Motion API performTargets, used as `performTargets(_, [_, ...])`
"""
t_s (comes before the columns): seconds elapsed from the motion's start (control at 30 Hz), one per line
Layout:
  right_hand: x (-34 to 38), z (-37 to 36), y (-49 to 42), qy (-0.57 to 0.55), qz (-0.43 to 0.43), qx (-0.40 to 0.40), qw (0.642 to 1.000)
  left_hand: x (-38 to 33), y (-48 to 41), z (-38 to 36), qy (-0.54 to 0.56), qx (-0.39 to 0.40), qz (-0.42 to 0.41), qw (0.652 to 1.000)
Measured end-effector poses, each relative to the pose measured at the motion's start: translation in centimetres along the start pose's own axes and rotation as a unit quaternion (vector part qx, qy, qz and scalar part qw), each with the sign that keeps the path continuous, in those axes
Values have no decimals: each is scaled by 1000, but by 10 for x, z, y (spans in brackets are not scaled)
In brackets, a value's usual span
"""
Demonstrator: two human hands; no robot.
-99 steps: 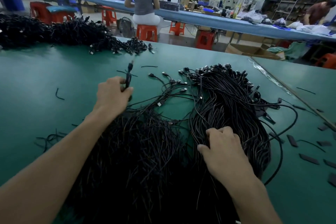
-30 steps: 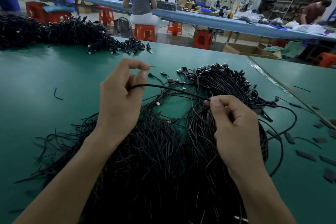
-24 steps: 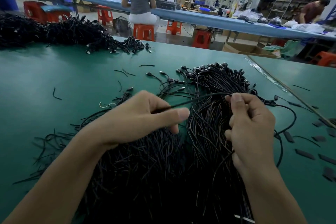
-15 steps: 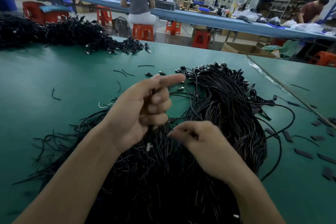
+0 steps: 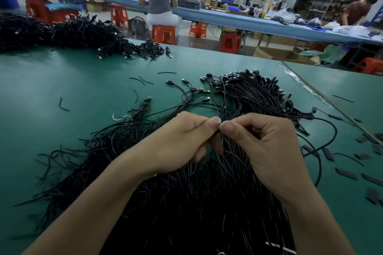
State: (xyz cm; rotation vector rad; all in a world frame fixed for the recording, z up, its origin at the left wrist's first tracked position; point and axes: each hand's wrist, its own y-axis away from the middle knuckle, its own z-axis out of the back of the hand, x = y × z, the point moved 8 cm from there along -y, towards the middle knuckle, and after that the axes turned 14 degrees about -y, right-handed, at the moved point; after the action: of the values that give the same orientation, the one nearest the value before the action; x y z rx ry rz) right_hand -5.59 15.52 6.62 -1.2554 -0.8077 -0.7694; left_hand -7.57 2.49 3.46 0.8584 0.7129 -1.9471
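Observation:
A big heap of thin black cables with small plugs at their ends covers the green table in front of me. My left hand and my right hand hover over the middle of the heap, thumbs nearly touching. Both pinch one black cable between thumb and forefinger where they meet. The other fingers of both hands are curled in. The cable between the fingertips is mostly hidden.
A second heap of black cables lies at the far left of the table. Short cable offcuts and flat dark strips are scattered around. A person sits on an orange stool beyond the table's far edge.
My hands have come together over the heap. The left index finger, pointing out half a second ago, is now closed on a cable, and the right hand has risen to meet it.

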Motion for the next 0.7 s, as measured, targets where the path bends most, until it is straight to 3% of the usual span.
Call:
performTargets(0.13, [-6,-9,2,-75,-9,-33,997,-7,4,-3,173,57,7,983])
performTargets(0.2, [-22,-19,4,-106,-68,-31,992,-7,1,3,285,22,-14,958])
performTargets(0.3, [-47,-36,12,-90,-176,18,980,-5,-3,15,449,-26,-54,891])
performTargets(0.4, [-56,-50,23,0,-240,113,964,8,-6,27,507,-112,-63,853])
performTargets(0.47, [-50,-50,24,95,-210,151,961,18,-5,35,403,-204,-63,890])
performTargets(0.53, [-38,-42,19,140,-162,141,967,19,1,45,182,-287,-49,939])
performTargets(0.63, [-15,-22,8,122,-91,69,986,12,-2,34,-41,-217,-24,975])
performTargets(0.7, [-6,-8,3,97,-52,19,994,3,-2,21,-141,-148,-29,979])
